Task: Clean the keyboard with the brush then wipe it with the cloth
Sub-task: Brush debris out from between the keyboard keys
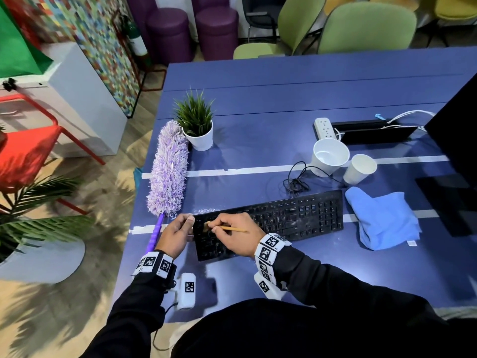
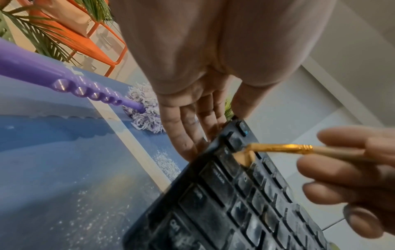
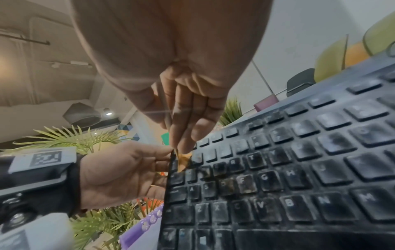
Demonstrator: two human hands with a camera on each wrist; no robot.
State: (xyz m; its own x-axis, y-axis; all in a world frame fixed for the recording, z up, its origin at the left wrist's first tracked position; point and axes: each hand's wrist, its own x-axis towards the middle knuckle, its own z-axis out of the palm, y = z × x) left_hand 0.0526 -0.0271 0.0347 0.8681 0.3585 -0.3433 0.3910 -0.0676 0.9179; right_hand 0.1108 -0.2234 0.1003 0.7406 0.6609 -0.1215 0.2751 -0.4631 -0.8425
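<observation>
The keyboard (image 1: 268,223) is steadied at its left end by the left hand (image 1: 178,236), fingers curled on the edge. The brush (image 1: 227,228) is pinched in the right hand (image 1: 237,236), bristles on the keyboard's upper-left keys; its long axis runs rightward, unswept. The cloth (image 1: 382,218) lies beyond the keyboard's right end.

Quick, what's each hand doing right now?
Left hand: holding the left end of the keyboard, thumb on top, fingers underneath.
Right hand: pinching the brush, bristles on the keys.
</observation>
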